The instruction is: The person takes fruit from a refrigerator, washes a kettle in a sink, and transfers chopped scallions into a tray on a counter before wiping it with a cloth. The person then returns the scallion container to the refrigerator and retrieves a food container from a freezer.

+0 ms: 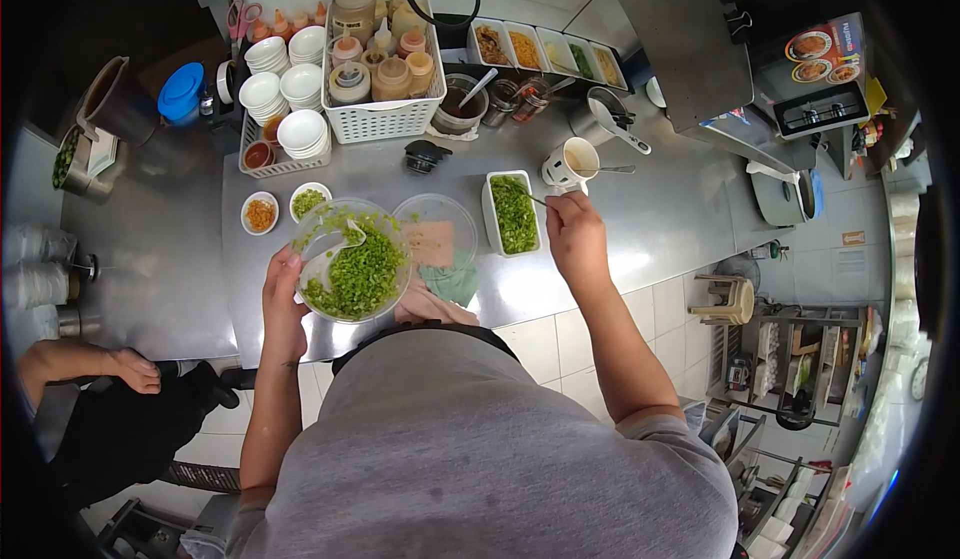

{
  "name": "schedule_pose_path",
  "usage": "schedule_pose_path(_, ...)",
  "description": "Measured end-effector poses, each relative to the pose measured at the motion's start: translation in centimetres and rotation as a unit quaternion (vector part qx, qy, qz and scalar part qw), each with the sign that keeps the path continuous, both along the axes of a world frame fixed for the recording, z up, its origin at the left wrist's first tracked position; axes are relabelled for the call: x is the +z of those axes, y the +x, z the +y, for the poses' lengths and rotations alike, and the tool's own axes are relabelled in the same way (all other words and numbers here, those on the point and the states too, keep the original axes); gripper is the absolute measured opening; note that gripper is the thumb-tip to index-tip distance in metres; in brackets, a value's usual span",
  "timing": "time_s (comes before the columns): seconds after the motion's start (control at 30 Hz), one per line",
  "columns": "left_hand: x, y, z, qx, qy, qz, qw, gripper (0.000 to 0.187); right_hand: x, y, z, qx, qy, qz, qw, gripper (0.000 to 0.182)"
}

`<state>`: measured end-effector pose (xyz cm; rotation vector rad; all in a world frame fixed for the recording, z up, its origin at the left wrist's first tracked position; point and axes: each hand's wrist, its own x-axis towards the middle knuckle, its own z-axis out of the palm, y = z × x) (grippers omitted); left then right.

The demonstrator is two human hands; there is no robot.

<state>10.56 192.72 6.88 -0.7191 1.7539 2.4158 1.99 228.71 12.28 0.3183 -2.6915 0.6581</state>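
Left hand: I see it gripping the rim of the clear bowl of chopped greens, above the steel counter.
Right hand: I see it pinching a utensil handle at the white tray of greens.
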Motion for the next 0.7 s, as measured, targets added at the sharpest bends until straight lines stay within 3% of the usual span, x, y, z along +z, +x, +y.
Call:
schedule_pose_path(0.23, 0.0, -0.2, 0.5, -0.003, -0.011, -0.005, 1.0, 0.052, -0.2, 1.6, 0.3, -0.048, 0.075, -0.056, 0.994, 0.008)
schedule_pose_path(0.47, 0.0, -0.4, 0.7, -0.017, -0.009, -0.005, 1.0, 0.053, -4.4, 1.2, 0.5, -0.06, 0.059, -0.13, 0.988, 0.01)
schedule_pose_path(0.6, 0.1, -0.4, 0.7, -0.02, -0.016, -0.01, 1.0, 0.053, -5.4, 0.7, 1.3, -0.038, 0.061, -0.114, 0.991, 0.011)
schedule_pose_path(0.7, 0.2, -0.4, 0.8, -0.016, -0.013, -0.013, 1.0, 0.053, -4.1, 0.6, 1.3, -0.026, 0.081, -0.166, 0.982, 0.023)
